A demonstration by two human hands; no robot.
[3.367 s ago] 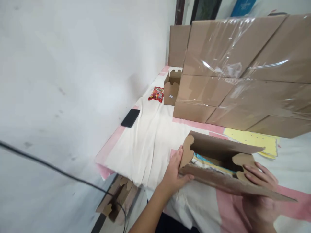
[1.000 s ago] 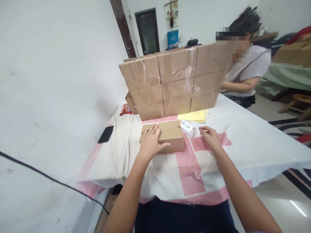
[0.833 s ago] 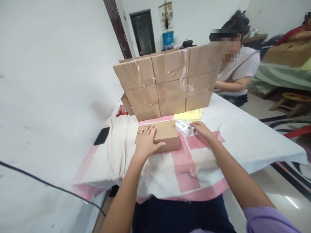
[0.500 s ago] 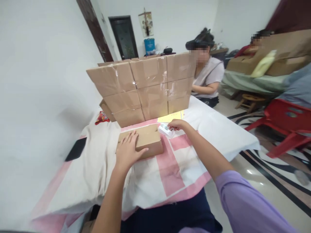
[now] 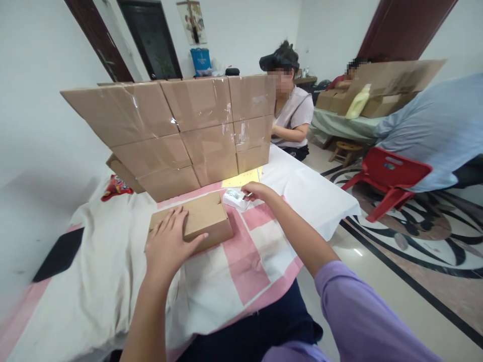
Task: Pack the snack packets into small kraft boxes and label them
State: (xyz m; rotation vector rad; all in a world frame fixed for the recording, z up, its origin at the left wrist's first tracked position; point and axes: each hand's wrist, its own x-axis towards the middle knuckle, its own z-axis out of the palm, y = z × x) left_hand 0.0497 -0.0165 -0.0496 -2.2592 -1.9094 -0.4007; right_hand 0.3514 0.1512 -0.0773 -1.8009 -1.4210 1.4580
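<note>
Cardboard box (image 5: 207, 215) sits under the open left hand (image 5: 168, 239); the right hand (image 5: 259, 191) has just reached the tape holder (image 5: 233, 199), grip unclear, so both are busy

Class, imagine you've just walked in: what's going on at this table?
A person's left hand lies spread on a cardboard box with its lid down. Their right hand is at the end of what looks like a white tape dispenser beside the box; whether the fingers grip any tape is too small to tell. Behind stands a stack of brown cartons, with a co-worker beyond it.
</note>
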